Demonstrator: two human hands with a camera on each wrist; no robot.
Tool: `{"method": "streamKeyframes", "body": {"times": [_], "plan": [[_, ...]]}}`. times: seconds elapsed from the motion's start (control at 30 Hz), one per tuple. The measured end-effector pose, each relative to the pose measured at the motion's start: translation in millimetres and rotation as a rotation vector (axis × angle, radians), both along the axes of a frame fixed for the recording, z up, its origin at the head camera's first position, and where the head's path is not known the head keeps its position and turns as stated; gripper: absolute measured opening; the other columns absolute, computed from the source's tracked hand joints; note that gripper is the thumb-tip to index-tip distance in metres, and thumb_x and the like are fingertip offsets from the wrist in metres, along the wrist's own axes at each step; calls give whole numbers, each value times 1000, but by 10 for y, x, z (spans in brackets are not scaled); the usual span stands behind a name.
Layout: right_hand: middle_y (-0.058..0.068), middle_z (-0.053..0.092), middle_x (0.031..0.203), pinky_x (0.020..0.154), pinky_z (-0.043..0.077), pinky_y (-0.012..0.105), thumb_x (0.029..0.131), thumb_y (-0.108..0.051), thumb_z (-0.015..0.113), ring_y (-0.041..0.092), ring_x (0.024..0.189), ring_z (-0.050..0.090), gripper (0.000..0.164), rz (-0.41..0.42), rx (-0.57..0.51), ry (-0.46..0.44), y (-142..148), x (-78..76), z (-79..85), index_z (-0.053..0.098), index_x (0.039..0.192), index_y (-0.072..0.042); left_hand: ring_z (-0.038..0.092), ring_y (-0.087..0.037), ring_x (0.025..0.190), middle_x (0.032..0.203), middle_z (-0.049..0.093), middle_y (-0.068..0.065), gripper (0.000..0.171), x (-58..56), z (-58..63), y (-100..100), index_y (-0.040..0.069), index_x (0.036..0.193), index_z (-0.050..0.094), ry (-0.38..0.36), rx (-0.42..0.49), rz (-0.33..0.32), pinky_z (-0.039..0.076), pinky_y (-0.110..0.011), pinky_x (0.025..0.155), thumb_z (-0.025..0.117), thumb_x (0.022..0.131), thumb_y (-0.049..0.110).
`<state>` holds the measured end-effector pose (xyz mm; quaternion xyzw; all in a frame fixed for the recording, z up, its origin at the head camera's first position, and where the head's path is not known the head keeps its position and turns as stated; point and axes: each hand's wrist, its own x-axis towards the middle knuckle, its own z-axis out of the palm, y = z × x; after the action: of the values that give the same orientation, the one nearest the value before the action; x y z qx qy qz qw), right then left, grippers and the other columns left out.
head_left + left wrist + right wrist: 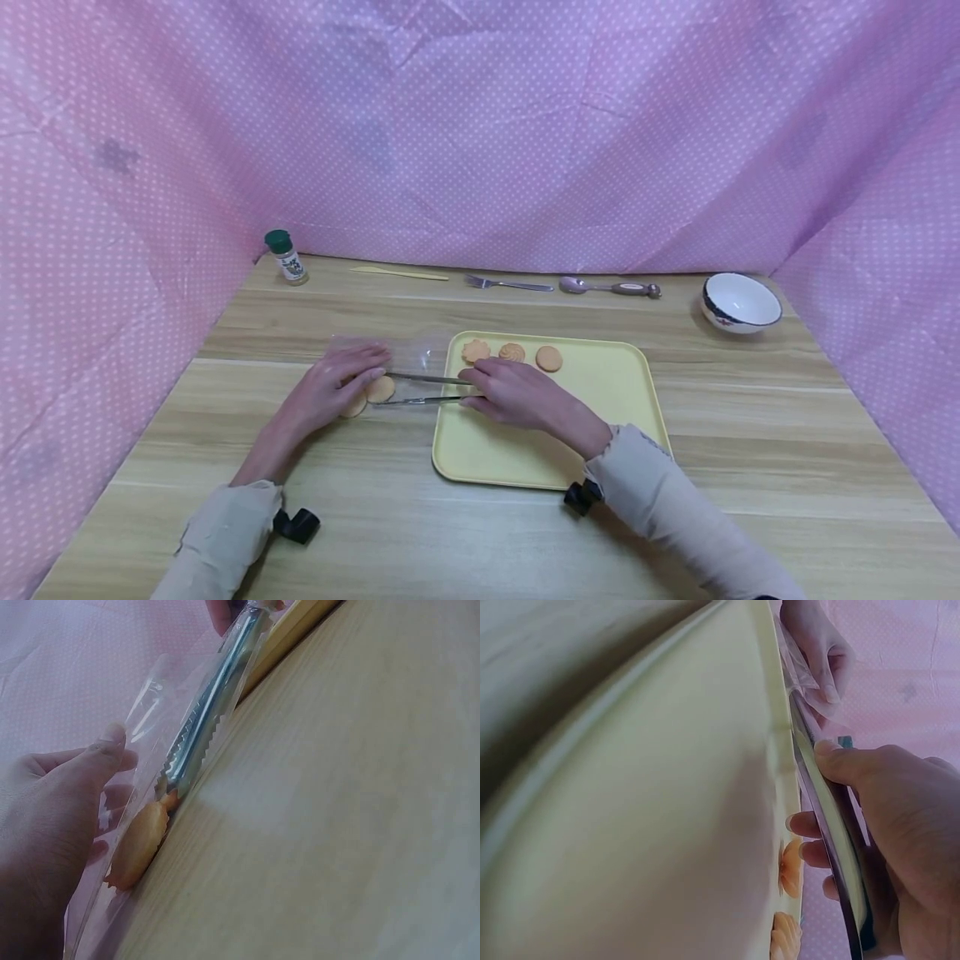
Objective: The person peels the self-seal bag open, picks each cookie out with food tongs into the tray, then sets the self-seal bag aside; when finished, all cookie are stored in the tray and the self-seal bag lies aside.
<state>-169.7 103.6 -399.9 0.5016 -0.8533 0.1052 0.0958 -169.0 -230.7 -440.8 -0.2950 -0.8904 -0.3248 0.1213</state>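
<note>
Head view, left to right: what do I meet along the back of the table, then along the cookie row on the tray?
Back of the table: green-capped seasoning bottle → yellow knife → fork → spoon → white-lined bowl.
Cookie row: flower-shaped cookie → swirled cookie → round cookie.

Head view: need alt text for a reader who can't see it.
Right hand holds tongs, tips in a clear bag of cookies held by the left hand. Three more cookies lie on a yellow tray. Along the table's far side, left to right: shaker, knife, fork, spoon, bowl.
</note>
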Motion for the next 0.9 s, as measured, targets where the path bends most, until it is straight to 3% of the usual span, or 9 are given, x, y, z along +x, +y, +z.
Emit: {"method": "streamKeyframes", "body": {"times": [0.33,0.9], "plan": [[4,63,92,68,57,29,102,-22,70,17,80,62,23,-2,13,-9,-19,-13,7,66,113,-2,55,-39,132,140,64,-14,31,-56,-3,-3,5,131,71,-6,-1,2,38,-63,111,69,101,12],[4,65,96,71,58,31,102,-22,69,17,83,64,22,-22,0,-17,38,25,-28,66,112,-2,57,-37,131,139,64,-13,32,-20,-22,3,5,130,72,15,1,-5,38,-62,111,70,99,9]]}}
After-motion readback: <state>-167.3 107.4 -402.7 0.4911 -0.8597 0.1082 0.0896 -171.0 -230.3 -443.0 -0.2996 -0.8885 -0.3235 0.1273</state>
